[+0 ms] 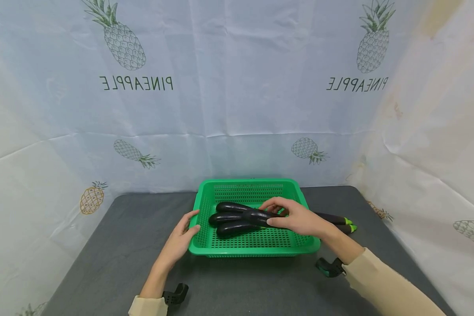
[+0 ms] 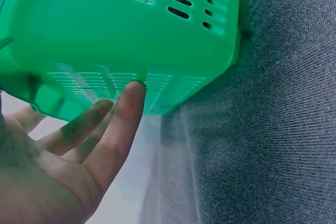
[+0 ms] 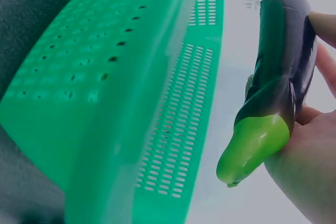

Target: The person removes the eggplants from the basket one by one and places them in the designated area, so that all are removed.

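A green plastic basket (image 1: 254, 251) with slotted walls sits on the dark table. Three dark purple eggplants (image 1: 235, 229) with glossy skin lie inside it, toward the left. Above them my right hand (image 1: 294, 216) holds another eggplant (image 1: 256, 217) between thumb and fingers. The right wrist view shows this eggplant (image 3: 283, 51) with its bright green stem end outside the grip, over the basket's rim. At the basket's left side my left hand (image 1: 177, 241) touches the rim and outer wall. Its fingers (image 2: 118, 129) are nearly straight there in the left wrist view.
Two more eggplants (image 1: 335, 218) with green ends lie on the table (image 1: 158, 219) right of the basket, partly hidden by the right arm and the basket. White curtains (image 1: 237, 87) printed with pineapples hang behind and at both sides.
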### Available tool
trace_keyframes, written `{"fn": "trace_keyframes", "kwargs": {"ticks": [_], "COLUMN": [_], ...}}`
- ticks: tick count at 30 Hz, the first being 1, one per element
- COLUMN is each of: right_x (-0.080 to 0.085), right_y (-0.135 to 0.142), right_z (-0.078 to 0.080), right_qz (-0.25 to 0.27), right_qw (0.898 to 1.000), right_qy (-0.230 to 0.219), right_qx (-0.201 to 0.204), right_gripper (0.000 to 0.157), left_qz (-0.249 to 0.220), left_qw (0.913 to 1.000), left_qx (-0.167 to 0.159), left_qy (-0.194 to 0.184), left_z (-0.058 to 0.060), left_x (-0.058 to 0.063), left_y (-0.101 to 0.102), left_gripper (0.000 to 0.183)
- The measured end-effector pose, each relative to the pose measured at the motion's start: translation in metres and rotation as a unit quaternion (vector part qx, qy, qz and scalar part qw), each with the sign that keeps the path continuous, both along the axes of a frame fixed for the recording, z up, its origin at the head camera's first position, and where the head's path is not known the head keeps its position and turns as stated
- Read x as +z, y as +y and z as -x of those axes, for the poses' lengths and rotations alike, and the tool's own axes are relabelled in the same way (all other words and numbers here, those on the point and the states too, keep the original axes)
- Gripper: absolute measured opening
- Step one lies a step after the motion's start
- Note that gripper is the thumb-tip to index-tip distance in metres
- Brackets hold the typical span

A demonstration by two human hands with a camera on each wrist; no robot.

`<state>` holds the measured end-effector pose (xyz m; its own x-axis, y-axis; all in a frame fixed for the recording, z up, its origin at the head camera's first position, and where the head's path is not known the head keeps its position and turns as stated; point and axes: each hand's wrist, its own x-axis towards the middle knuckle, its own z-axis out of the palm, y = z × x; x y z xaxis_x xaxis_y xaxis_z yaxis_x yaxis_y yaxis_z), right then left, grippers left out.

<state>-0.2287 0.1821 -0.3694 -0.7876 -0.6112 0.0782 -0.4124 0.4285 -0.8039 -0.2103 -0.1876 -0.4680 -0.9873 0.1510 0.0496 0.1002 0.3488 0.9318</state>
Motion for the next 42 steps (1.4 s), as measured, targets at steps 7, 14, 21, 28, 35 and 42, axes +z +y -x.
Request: {"fn": "trace_keyframes", "kwargs": {"ticks": [7, 14, 21, 28, 35, 42], "right_x": [0.009, 0.01, 0.012, 0.011, 0.007, 0.0], "right_y": [0.017, 0.038, 0.06, 0.083, 0.102, 0.118], "right_z": [-0.005, -0.009, -0.015, -0.022, -0.026, -0.03], "right_qz": [-0.007, 0.008, 0.011, 0.009, 0.004, -0.001], "right_qw": [0.999, 0.997, 0.996, 0.994, 0.992, 0.988], "right_qy": [0.035, 0.067, 0.071, 0.074, 0.08, 0.103], "right_qx": [-0.013, -0.031, -0.057, -0.075, -0.099, -0.111], "right_gripper": [0.033, 0.03, 0.03, 0.03, 0.03, 0.031], "left_qz": [0.0, 0.001, 0.002, -0.006, 0.0, -0.005], "left_qw": [1.0, 1.0, 1.0, 0.9999, 1.0, 0.9999], "left_qx": [0.002, 0.002, 0.006, 0.009, 0.005, 0.01], "left_qy": [-0.001, 0.0, -0.002, -0.005, -0.002, -0.008], "left_z": [0.001, 0.0, 0.001, 0.001, 0.001, 0.002], "left_x": [0.001, 0.003, 0.002, 0.002, 0.0, -0.001], "left_y": [0.001, 0.0, 0.0, 0.002, 0.002, 0.003], "left_gripper": [0.052, 0.052, 0.052, 0.052, 0.052, 0.052]}}
